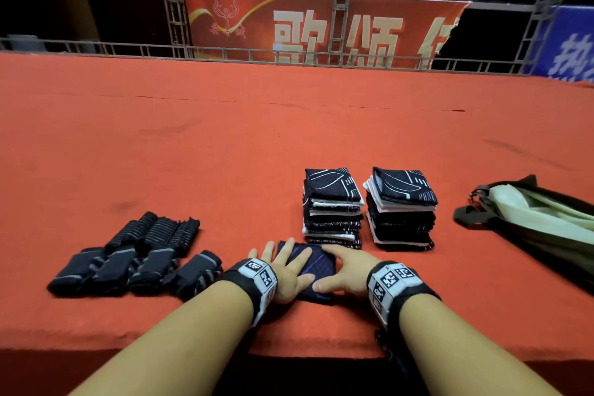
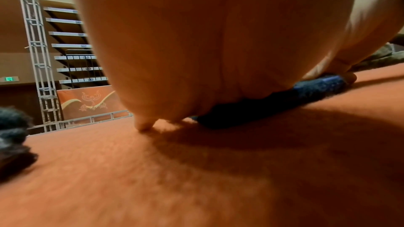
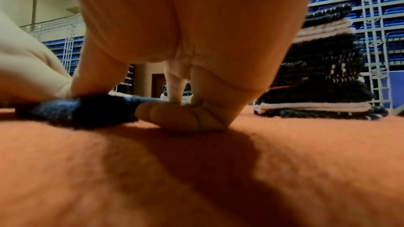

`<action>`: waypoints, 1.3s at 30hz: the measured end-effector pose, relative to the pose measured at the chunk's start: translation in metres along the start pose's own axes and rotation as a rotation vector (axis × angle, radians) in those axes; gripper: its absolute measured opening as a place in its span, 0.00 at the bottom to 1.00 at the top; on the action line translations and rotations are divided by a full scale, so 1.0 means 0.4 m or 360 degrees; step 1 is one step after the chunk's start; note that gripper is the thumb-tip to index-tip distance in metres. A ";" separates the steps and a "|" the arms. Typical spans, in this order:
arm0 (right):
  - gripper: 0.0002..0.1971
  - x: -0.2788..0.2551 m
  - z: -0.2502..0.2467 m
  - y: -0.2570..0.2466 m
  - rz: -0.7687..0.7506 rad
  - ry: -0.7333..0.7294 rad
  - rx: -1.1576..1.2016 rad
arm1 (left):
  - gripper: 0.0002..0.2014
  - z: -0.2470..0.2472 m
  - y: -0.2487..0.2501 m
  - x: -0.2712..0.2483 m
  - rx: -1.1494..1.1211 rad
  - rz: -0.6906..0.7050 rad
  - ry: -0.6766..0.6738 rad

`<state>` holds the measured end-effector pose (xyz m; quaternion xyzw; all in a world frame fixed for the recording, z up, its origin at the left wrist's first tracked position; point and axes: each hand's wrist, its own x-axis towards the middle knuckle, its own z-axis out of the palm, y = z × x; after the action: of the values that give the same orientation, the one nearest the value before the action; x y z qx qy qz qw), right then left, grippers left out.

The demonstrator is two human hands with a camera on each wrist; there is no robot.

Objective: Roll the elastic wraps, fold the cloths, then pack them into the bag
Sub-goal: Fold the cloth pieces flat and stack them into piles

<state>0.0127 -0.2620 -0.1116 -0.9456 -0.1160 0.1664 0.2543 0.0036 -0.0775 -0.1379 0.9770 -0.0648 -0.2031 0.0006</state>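
Both flat, fingers straight: left hand [image 1: 287,276] and right hand [image 1: 346,270] press the folded cloth [image 1: 316,262] to set creases before stacking

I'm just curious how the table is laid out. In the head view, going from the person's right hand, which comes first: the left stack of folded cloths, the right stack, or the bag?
From the right hand, which rests on a dark cloth:
1. Left stack of folded cloths, just beyond the fingers.
2. Right stack of folded cloths, beside it, further right.
3. Bag, far right, lying open.
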 end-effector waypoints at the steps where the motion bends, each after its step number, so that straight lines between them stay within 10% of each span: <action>1: 0.50 0.000 0.001 -0.001 -0.0003 -0.0014 -0.0035 | 0.32 -0.004 0.000 -0.001 -0.0005 0.0006 -0.0015; 18: 0.42 0.007 -0.035 0.018 -0.0115 -0.0242 -0.0017 | 0.34 -0.033 -0.012 0.005 0.0007 0.0066 -0.0164; 28: 0.58 0.026 -0.021 0.059 -0.0058 -0.0292 0.0121 | 0.34 -0.022 -0.017 0.019 0.0005 0.0087 -0.0118; 36: 0.26 -0.013 0.013 0.054 0.0114 -0.0079 0.0735 | 0.44 -0.083 -0.020 0.017 -0.0128 0.0145 0.0174; 39: 0.11 -0.024 0.025 0.043 0.0144 -0.0055 0.0779 | 0.31 -0.137 -0.026 0.021 -0.0235 0.0091 0.0183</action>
<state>0.0022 -0.2749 -0.1263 -0.8572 -0.0341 0.2168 0.4660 0.0343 -0.0697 -0.0911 0.9821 -0.0775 -0.1507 0.0821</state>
